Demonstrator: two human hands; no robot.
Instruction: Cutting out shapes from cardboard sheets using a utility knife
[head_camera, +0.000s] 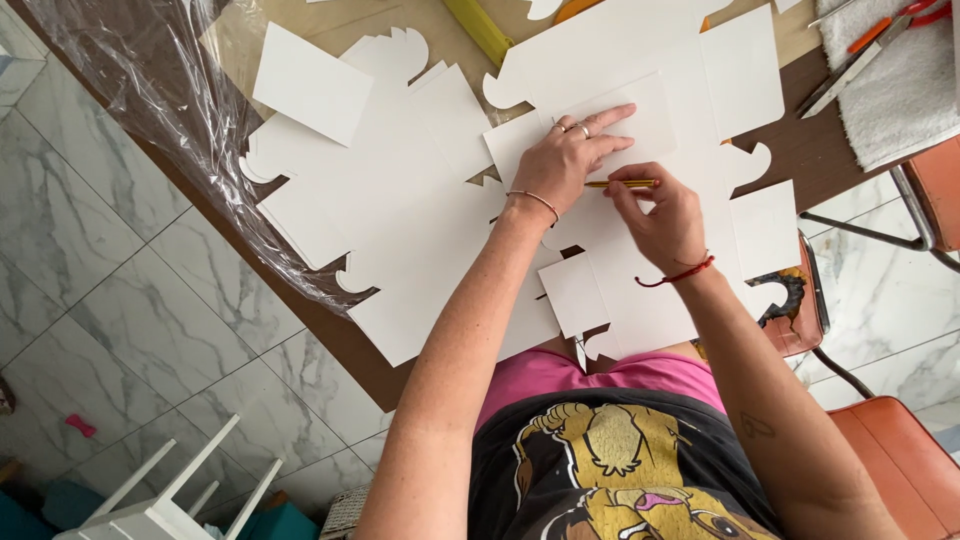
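Note:
My left hand (572, 152) lies flat, fingers spread, pressing a small white card rectangle (640, 120) onto a larger white die-cut card sheet (650, 60). It wears rings and a thin bracelet. My right hand (660, 215) grips a yellow pencil (622, 184), its tip lying against the lower edge of the small rectangle, just beside my left fingers. A red string bracelet circles my right wrist. More white die-cut card blanks (390, 200) overlap across the brown table (810, 150).
Crumpled clear plastic film (150, 90) hangs over the table's left edge. A yellow ruler (478, 28) lies at the top. Scissors with orange handles (870, 45) rest on a white towel (900, 90) at the top right. Orange chairs (900, 460) stand right; a white stool (170, 500) below left.

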